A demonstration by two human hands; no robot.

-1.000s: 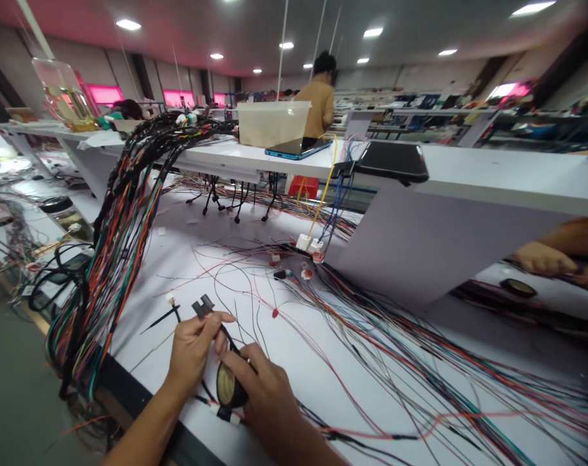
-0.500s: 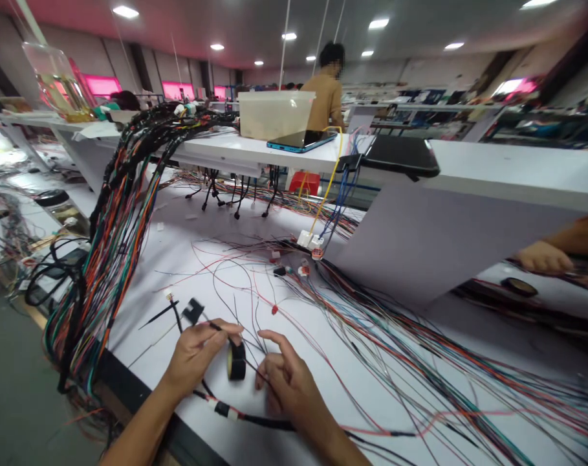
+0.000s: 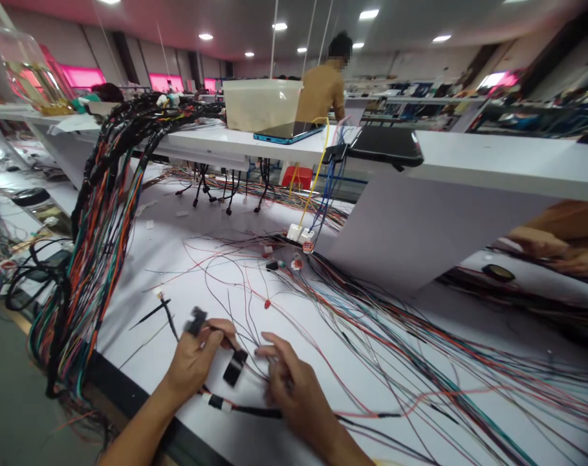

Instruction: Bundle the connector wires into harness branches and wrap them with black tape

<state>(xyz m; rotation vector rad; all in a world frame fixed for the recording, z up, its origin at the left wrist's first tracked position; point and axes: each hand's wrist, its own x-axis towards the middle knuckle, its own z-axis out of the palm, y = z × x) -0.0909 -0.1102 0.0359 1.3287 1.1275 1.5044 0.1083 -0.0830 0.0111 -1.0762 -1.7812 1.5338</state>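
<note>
My left hand is closed in a pinch on a black wire that ends in a small black connector just above my fingers. A roll of black tape hangs on that wire between my two hands. My right hand rests on the white table beside the roll, its index finger and thumb reaching toward the wire; the fingers are smeared. A taped black cable with white bands runs under both hands.
A thick bundle of coloured wires drapes from the raised shelf over the table's left edge. Loose wires spread across the right. A tub, phone and black device sit on the shelf. Another person's hands work far right; someone stands behind.
My right hand let go of the tape roll a second ago; the roll now hangs tilted on the wire. My left hand keeps its pinch, and the view has shifted slightly.
</note>
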